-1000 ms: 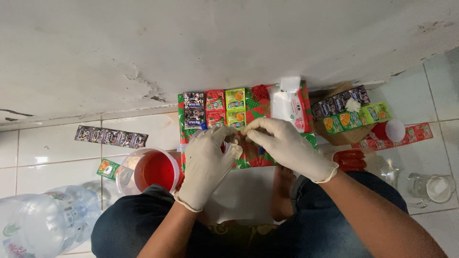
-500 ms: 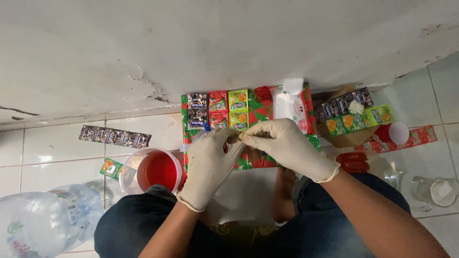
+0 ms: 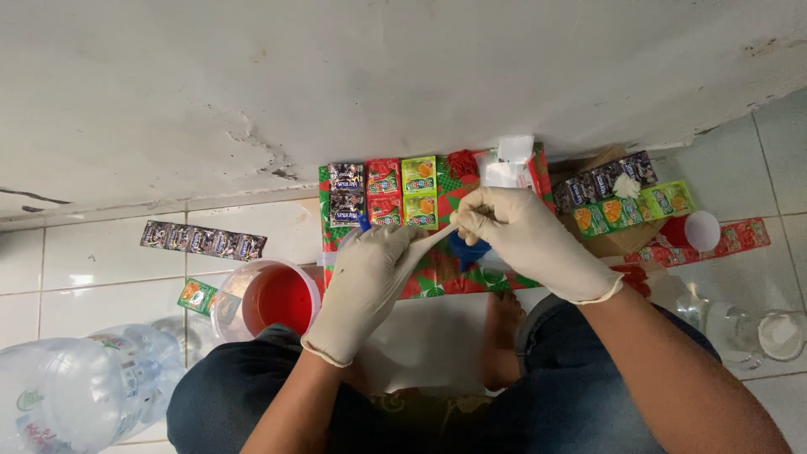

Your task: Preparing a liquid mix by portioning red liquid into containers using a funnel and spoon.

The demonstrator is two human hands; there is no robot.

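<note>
Partly hidden behind the gloved hands, a blue funnel (image 3: 465, 250) sits just in front of the red-and-green box (image 3: 437, 273). Left hand (image 3: 366, 282) and right hand (image 3: 521, 240) pinch a thin, pale, stretched plastic strip (image 3: 430, 240) between them, above that box.

Glossy floor tiles (image 3: 101, 269); smooth latex glove (image 3: 361, 290).
</note>
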